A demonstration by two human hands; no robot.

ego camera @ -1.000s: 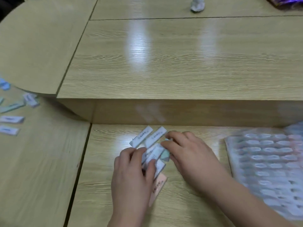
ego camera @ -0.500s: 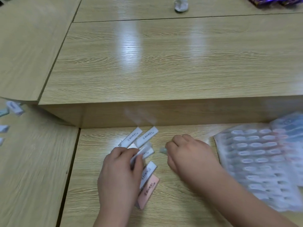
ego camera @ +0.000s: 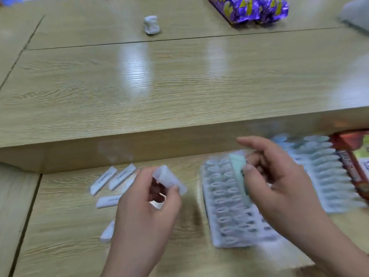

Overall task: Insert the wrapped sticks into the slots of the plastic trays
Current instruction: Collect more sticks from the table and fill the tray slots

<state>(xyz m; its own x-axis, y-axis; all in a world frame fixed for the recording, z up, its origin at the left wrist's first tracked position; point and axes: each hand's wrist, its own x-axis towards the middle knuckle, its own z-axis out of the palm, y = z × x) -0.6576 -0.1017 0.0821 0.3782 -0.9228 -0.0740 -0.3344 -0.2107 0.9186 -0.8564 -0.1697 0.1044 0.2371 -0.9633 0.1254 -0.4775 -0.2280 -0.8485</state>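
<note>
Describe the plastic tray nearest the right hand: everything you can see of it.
The near plastic tray is a thin, translucent, bluish-white moulded sheet with rows of narrow oval slots. It lies flat on the lower wooden desk, its long side running away from the camera, left of a second similar tray. The right hand hovers over its far right part, holding a pale green wrapped stick. Motion blur hides whether any slots are filled.
</note>
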